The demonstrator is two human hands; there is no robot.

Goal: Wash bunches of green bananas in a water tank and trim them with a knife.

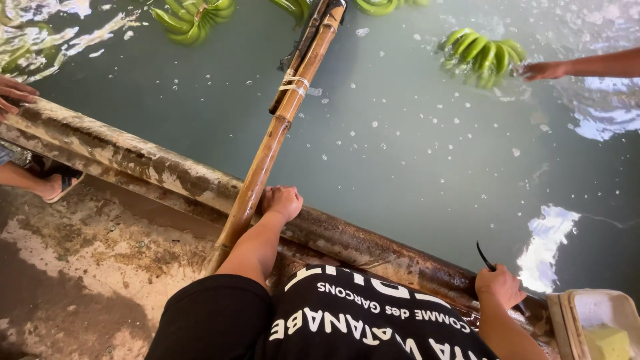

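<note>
head view over a water tank, seen from above the person's chest. the left hand (283, 201) is closed in a fist and rests on the stained concrete rim (133, 155) of the tank, just beside a bamboo pole (280, 123) that leans from the floor out over the water; the fist touches the rim and lies against or very near the pole, though contact with the pole cannot be told. the right hand (499, 287) is closed around the handle of a small curved knife (484, 256), whose dark blade points up and away over the water. bunches of green bananas float in the tank: one bunch (481, 55) lies far out to the right, where another person's hand (543, 70) touches it, and further bunches (193, 19) drift along the far edge, all well apart from the wearer's hands. a third person's fingers (15, 95) rest on the rim at far left, with a sandalled foot (59, 181) on the wet floor below. a pale tub holding a yellow sponge (608, 341) stands at the lower right corner. judged from this, the step in hand is a pause at the tank edge with the knife ready and no fruit in reach; the next move seems to call for a bunch brought close to the rim and steadied by the free left hand.
</note>
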